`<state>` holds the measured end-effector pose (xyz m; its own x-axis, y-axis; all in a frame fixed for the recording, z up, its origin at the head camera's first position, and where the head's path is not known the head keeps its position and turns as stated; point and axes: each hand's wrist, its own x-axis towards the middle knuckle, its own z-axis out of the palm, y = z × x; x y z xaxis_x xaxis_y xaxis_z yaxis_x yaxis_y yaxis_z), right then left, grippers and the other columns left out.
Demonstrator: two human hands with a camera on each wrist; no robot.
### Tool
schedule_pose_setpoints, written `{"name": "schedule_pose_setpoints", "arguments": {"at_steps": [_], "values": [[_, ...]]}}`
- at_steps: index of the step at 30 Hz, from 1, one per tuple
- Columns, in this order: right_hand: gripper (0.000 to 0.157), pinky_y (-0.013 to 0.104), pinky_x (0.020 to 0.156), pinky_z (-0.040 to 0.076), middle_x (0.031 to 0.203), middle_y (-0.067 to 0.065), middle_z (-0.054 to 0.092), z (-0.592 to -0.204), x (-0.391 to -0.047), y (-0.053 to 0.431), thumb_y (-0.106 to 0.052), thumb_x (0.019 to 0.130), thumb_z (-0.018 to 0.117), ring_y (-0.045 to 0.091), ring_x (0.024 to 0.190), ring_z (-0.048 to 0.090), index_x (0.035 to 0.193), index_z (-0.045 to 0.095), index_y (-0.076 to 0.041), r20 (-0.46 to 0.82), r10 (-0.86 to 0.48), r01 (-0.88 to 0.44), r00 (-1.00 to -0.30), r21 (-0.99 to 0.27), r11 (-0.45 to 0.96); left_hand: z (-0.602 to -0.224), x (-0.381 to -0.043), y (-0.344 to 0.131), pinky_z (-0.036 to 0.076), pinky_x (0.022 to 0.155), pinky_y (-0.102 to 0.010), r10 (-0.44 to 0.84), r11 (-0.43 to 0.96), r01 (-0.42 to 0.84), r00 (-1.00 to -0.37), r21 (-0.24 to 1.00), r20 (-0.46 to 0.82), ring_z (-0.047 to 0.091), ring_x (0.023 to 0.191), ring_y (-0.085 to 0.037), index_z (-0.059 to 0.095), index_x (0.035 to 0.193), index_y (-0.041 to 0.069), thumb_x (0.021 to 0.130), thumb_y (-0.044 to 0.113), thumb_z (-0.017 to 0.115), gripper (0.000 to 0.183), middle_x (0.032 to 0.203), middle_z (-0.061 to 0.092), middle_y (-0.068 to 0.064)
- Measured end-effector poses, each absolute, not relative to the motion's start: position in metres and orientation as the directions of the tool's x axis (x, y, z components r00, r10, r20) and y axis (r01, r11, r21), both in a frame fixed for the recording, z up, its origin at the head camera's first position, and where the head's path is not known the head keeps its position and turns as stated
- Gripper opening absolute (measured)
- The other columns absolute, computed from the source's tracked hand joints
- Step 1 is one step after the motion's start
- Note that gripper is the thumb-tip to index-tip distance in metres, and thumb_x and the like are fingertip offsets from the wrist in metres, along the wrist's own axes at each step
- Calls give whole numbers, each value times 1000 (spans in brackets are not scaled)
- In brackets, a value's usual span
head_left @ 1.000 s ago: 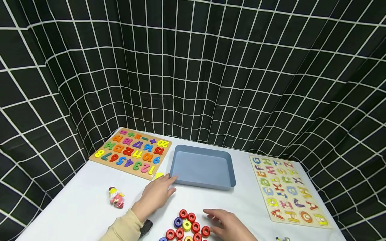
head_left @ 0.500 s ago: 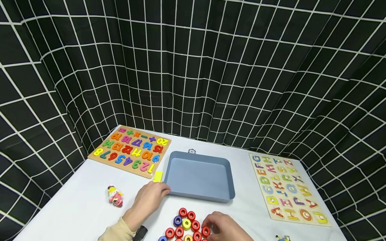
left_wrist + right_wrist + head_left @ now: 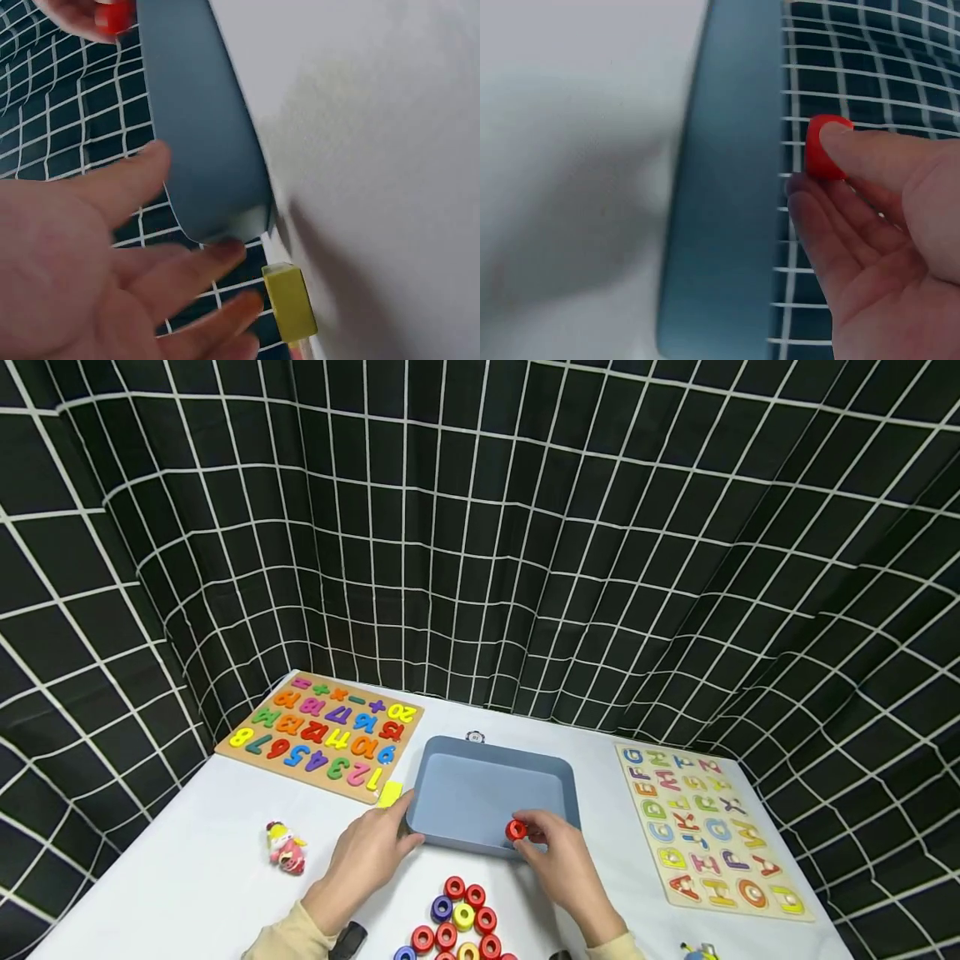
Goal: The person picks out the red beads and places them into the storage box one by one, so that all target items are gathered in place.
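Note:
My right hand (image 3: 562, 860) pinches a red ring-shaped bead (image 3: 515, 830) between thumb and fingers, over the front wall of the blue-grey tray (image 3: 495, 843). In the right wrist view the red bead (image 3: 826, 150) sits at the thumb tip, above the tray's rim. My left hand (image 3: 367, 852) lies at the tray's front left corner, thumb by the front wall and fingers along the left side. Its fingers look spread and fairly straight in the left wrist view. Several red, blue and yellow beads (image 3: 464, 917) are clustered on the white table in front of the tray.
A number board (image 3: 322, 735) lies at the back left and a letter board (image 3: 712, 827) at the right. A yellow block (image 3: 390, 794) is beside the left hand. A small figurine (image 3: 286, 849) lies left, and a round chip (image 3: 475, 737) behind the tray.
The tray has come nearer, with the left hand at its corner, then stayed put. My right hand has picked a red bead from the cluster's right side and carried it forward to the tray.

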<state>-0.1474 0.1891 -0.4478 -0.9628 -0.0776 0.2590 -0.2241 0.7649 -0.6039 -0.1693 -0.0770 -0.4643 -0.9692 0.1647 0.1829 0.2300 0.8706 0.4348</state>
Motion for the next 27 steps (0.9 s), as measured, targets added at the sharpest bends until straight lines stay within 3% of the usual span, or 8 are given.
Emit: {"name": "schedule_pose_setpoints", "arguments": {"at_steps": [4,7,13,19,23,27], "values": [[31,26,73,57,98,-1,71,-457,-166,186,-10,79,77,8,85,67,109,70,-12,217,-53,-173,-975,-583,794,-472,-172,-78,50,93,-55,168,885,217,-974,412,153,61,114,-41,52,139,11,83,42,72,67,126,63,-22],[33,28,75,57,102,3,72,-463,-173,183,-10,79,77,12,89,68,112,69,-11,188,-47,-148,-981,-567,810,-475,-173,-80,45,100,-57,178,881,210,-977,425,114,55,123,-42,54,138,11,84,43,70,64,130,60,-23],[38,40,85,58,115,9,71,-463,-171,180,-10,82,75,24,102,69,119,68,-10,187,-25,-123,-982,-534,836,-479,-173,-81,38,107,-57,196,879,232,-972,417,129,53,126,-40,52,139,9,84,47,68,69,130,62,-19],[30,30,84,58,110,1,73,-450,-154,184,-8,84,73,14,94,71,113,71,-14,234,21,-140,-972,-649,748,-481,-178,-82,31,113,-58,208,863,247,-969,441,135,52,127,-40,45,144,14,84,49,67,73,132,61,-18],[23,20,77,57,100,-2,74,-446,-132,188,-9,83,73,4,85,68,106,73,-13,115,-12,-95,-993,-754,650,-482,-182,-84,24,116,-60,216,835,242,-970,494,111,46,133,-41,43,146,17,85,47,66,72,132,61,-13],[21,18,67,55,93,1,74,-453,-110,197,-11,81,75,2,77,64,102,73,-9,-69,-150,-37,-986,-791,610,-482,-184,-86,19,117,-62,211,820,232,-972,523,101,43,136,-41,44,145,18,85,47,66,70,129,64,-8]]}}
